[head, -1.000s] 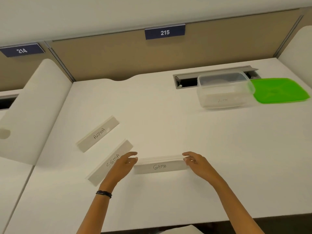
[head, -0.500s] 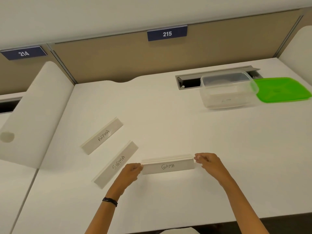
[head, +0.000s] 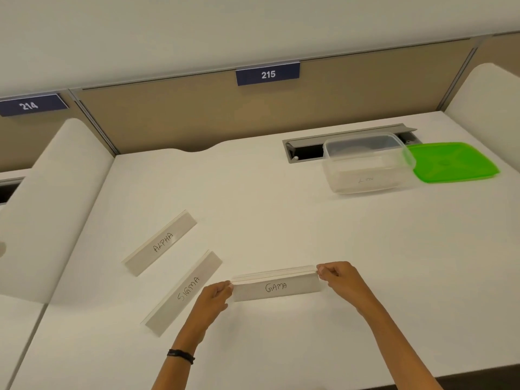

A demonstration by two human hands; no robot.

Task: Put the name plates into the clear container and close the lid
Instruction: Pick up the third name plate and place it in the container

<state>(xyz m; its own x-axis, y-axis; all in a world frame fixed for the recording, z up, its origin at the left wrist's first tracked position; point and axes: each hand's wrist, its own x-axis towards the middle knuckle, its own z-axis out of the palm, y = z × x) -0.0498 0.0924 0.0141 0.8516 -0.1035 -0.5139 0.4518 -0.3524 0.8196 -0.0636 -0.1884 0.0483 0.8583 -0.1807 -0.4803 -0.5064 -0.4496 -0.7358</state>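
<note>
GAMA plate (head: 277, 285): pinched at each end by left hand (head: 215, 298) and right hand (head: 339, 278), level for carrying to container (head: 365, 164) beyond.

Bright, even light from above fills the scene, leaving the white surface (head: 281, 220) pale and nearly free of glare. Shadows are soft and faint, a dim patch just under the lifted plate. Wide-angle distortion bows the partition edges and the surface's sides toward the frame's edges. Focus is slightly soft throughout; writing on the far clear container (head: 365, 170) is unreadable.
</note>
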